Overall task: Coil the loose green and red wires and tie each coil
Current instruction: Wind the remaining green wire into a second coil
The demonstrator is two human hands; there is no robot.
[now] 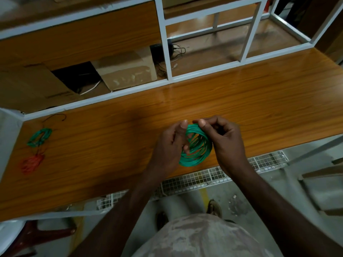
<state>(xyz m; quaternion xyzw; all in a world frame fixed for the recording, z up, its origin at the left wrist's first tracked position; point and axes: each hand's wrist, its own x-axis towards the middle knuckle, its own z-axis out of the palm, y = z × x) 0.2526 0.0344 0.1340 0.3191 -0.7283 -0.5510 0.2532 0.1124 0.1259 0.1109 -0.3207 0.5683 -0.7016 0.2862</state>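
A coil of green wire [197, 150] is held above the near edge of the wooden bench [115, 138], its loops fanned apart. My left hand [169, 145] grips the coil's left side, with fingers through the loops. My right hand [225, 140] pinches the top of the coil between thumb and fingers. At the far left of the bench lie a smaller green coil [39, 137] and, just in front of it, a red wire coil [30, 164]. A thin dark wire piece [55, 117] lies behind the small green coil.
White metal shelf frames [167, 52] rise behind the bench, with cardboard boxes [126, 71] and a black adapter [156, 51] with cables behind them. A wire mesh tray [204, 179] runs under the bench's front edge. A red-brown stool [37, 236] stands at lower left.
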